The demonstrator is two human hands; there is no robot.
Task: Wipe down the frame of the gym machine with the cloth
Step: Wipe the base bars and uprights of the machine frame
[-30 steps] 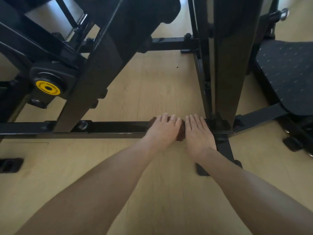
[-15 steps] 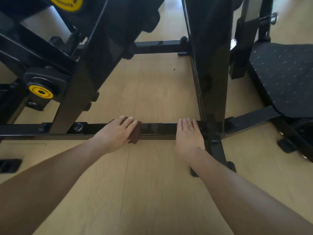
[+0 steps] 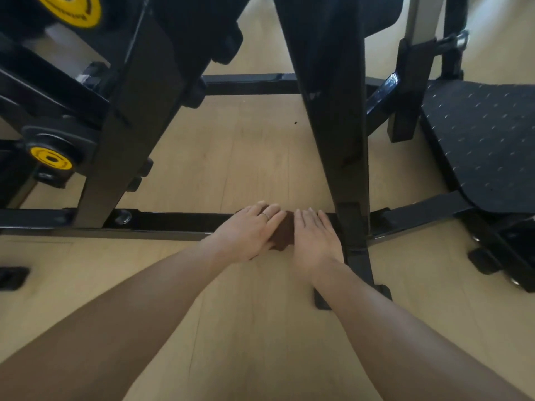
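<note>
Brown cloth (image 3: 283, 234) lies on the low black bar (image 3: 173, 222) of the frame, close to where the bar meets the right upright (image 3: 333, 111). I see only a small part of it, in the gap between my two hands and hanging a little over the bar's near edge. My left hand (image 3: 249, 233) lies on top of the cloth with its fingers nearly straight and pointing away from me, pressing it down onto the bar; a ring (image 3: 265, 215) sits on one finger. I cannot see the thumb, so I cannot tell whether it tucks under the cloth. My right hand (image 3: 314, 240) rests flat on the bar just beside the cloth, fingers straight and together, grasping nothing, its outer edge next to the foot of the upright. The two hands are nearly touching, with the cloth showing between them.

Pale wood floor (image 3: 231, 157) runs under the whole machine. To the left, a slanted black post (image 3: 121, 134) rises from the bar near a bolt (image 3: 124, 217), and a yellow disc (image 3: 50, 158) shows on a black hub beside it. Another yellow disc (image 3: 71, 8) sits at the top left edge. A black studded pad (image 3: 486, 140) fills the right side, above a brace (image 3: 419, 212) that runs out from the upright's base.
</note>
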